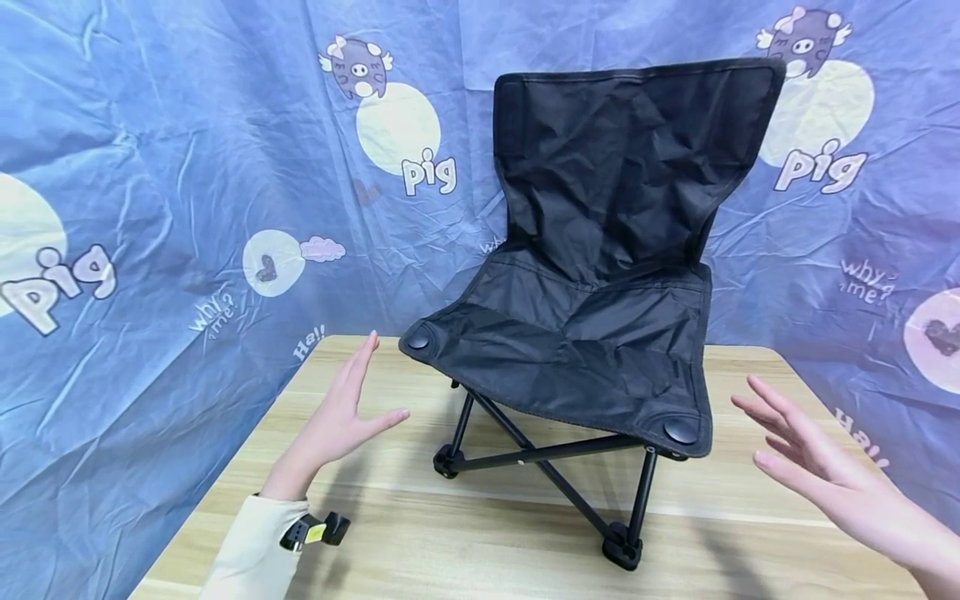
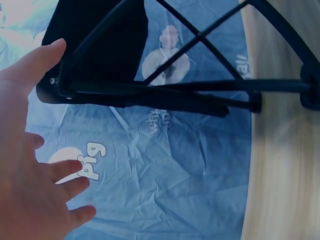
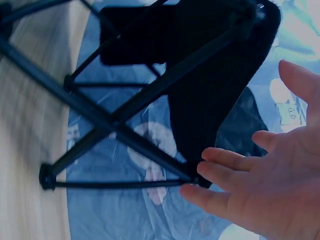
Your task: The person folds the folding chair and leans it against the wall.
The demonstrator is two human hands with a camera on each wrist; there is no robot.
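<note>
A black folding chair [image 1: 600, 325] stands unfolded on the wooden table, its fabric seat and backrest spread and its crossed legs apart. To the left of the seat's front corner my left hand [image 1: 341, 421] hovers with thumb and fingers spread, holding nothing. On the other side my right hand [image 1: 821, 467] is held in the air, fingers extended and apart from the chair. In the left wrist view the chair's dark frame tubes [image 2: 200, 86] pass beyond the left hand. Crossed leg tubes [image 3: 112, 122] show beside the right hand in the right wrist view.
The light wooden tabletop [image 1: 420, 533] lies under the chair. A blue cloth [image 1: 187, 167] printed with pigs and lettering hangs behind and at both sides. A black strap device [image 1: 315, 530] sits on the left wrist over a white sleeve [image 1: 251, 550].
</note>
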